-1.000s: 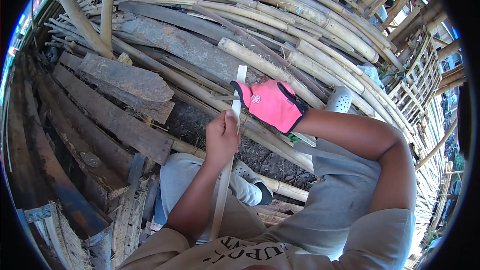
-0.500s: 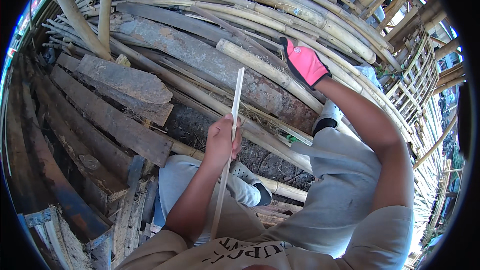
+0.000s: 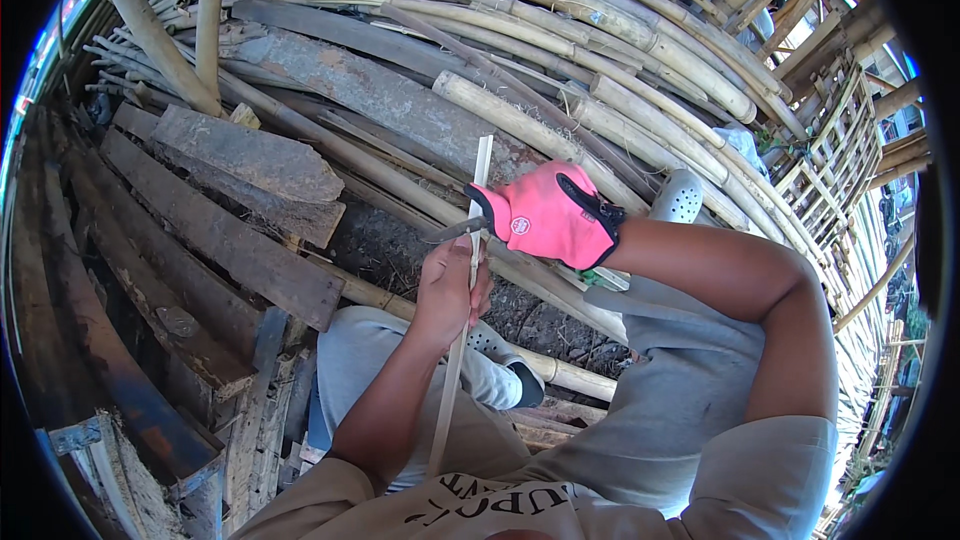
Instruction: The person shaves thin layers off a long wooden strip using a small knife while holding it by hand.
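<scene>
My bare left hand (image 3: 450, 283) is closed around a thin, pale bamboo strip (image 3: 452, 380), which runs upright from near my shirt to well above the fist. In a pink glove with black trim, my right hand (image 3: 548, 212) grips a knife (image 3: 455, 231); its handle is hidden in the glove. The dark blade lies across the strip just above my left fist, pointing left. The gloved thumb is stretched out against the strip, beside the blade.
Long bamboo poles (image 3: 590, 30) lie stacked across the far side. Weathered planks (image 3: 215, 220) fill the left, and upright bamboo posts (image 3: 212, 20) stand beyond them. A woven bamboo lattice (image 3: 830, 140) is at the right. My grey clogs (image 3: 680, 197) rest among the poles.
My right hand has come down and left from over the poles to the strip, bringing the knife blade against it. My left hand and the strip have barely moved.
</scene>
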A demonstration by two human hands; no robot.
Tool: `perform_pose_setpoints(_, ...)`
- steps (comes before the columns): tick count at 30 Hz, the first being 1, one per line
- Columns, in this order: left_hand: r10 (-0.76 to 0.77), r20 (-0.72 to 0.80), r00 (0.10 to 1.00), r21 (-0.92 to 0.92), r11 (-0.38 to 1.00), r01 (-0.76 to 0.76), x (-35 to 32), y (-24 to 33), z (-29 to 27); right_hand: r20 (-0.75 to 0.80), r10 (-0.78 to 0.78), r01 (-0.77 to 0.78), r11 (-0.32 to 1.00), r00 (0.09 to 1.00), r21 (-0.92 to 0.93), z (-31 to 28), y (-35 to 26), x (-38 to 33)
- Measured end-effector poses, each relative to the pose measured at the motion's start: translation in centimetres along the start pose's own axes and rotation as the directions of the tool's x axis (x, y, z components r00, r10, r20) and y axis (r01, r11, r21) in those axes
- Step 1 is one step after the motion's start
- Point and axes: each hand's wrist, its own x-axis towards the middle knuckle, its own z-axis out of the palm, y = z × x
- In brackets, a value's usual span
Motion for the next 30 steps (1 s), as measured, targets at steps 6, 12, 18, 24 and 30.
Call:
perform_pose_setpoints(6,0.012,0.049,0.999,0.055,0.998,-0.015,-1.3,0.1,1.6,0.004,0.609,-0.592,0.773,0.793,-0.227,-2.3,8.3,6.5)
perform_pose_setpoints(12,-0.032,0.074,0.997,0.042,0.999,0.029,-0.6,-1.0,2.0,-0.332,0.49,-0.485,0.868,0.806,0.104,-2.1,15.0,3.7)
perform_pose_setpoints(18,-0.058,-0.019,0.998,-0.059,0.997,0.056,1.2,-0.4,0.7,-0.198,-0.022,-0.015,0.983,0.98,-0.184,-1.8,5.8,-0.6)
perform_pose_setpoints(24,-0.072,0.007,0.997,-0.165,0.984,0.072,1.0,0.1,0.3,-0.111,-0.139,0.116,0.975,0.984,-0.19,0.0,1.8,-1.7)
perform_pose_setpoints(30,-0.041,-0.01,0.999,-0.056,0.998,0.04,0.8,-0.6,0.5,-0.015,0.011,-0.01,1.0,1.0,0.029,0.2,1.0,-1.6)
